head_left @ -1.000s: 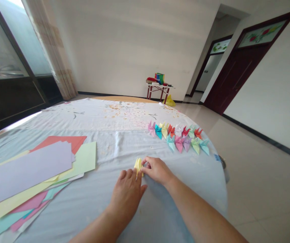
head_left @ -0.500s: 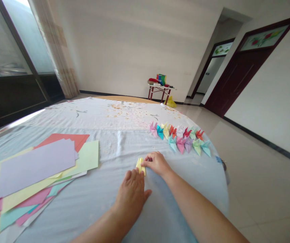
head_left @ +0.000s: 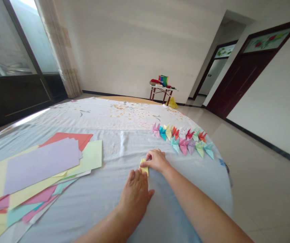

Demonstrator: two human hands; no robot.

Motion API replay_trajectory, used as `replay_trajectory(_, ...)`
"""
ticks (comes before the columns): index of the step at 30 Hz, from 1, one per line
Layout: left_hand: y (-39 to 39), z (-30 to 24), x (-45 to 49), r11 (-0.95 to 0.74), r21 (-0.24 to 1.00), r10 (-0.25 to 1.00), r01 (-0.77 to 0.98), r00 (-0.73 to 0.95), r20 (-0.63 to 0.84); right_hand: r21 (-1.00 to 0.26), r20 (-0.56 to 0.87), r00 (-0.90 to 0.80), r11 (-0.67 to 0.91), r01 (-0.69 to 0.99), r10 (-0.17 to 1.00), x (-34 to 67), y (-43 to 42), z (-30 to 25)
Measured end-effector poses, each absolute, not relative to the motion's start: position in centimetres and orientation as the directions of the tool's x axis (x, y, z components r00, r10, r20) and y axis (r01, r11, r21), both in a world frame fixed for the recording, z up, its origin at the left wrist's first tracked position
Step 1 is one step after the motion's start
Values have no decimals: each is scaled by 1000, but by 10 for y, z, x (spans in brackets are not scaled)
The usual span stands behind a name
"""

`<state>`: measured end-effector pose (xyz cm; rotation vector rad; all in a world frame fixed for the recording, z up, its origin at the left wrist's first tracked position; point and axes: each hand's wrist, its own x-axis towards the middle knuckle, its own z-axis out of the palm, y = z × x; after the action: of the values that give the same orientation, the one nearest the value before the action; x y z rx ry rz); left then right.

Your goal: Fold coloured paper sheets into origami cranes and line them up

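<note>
A small piece of folded yellow paper (head_left: 145, 171) lies on the tablecloth in front of me. My right hand (head_left: 157, 160) has its thumb and fingers closed on the paper's upper part, covering some of it. From the near side, my left hand (head_left: 135, 193) rests its fingertips against the lower left of the paper, palm down and thumb spread away. Past my right hand stand two rows of folded paper cranes, among them a pink crane (head_left: 184, 146) and a light blue crane (head_left: 208, 149).
On the left lies a loose pile of coloured sheets, with a purple sheet (head_left: 42, 163) on top and a green sheet (head_left: 94, 155) at its right. A pale tablecloth (head_left: 104, 209) covers the round table. A small side table (head_left: 162, 89) stands by the far wall.
The view has shifted slightly, so everything sits a little further right. My right thumb and fingers have moved slightly over the folded yellow paper, whose top now looks flatter.
</note>
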<state>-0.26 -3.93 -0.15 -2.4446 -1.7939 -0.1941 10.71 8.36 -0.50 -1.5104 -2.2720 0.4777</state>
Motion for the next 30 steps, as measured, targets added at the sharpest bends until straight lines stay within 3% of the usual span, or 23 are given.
replay_trajectory(8, -37, -2, -3, -300, -31, 940, 953, 301, 159, -519, -15, -295, 245, 819, 955, 101, 103, -6)
replay_trajectory(14, -39, -2, -3, -286, -70, 936, 956, 295, 194, -523, 60, -169, 175, 834, 984, 99, 105, 0)
replay_trajectory(21, -39, -5, -1, -272, -109, 947, 956, 286, 145, -483, 72, -352, 341, 807, 933, 103, 90, -1)
replay_trajectory(24, -41, -4, 0, -275, -106, 952, 955, 286, 110, -405, 170, -313, 356, 842, 934, 104, 88, -3)
replay_trajectory(27, -40, 2, -1, -282, -52, 950, 958, 287, 123, -371, 264, -297, 381, 847, 918, 107, 84, 3)
replay_trajectory(30, -34, 12, -8, -290, 61, 947, 955, 278, 162, -400, 214, -354, 412, 819, 910, 114, 75, 8)
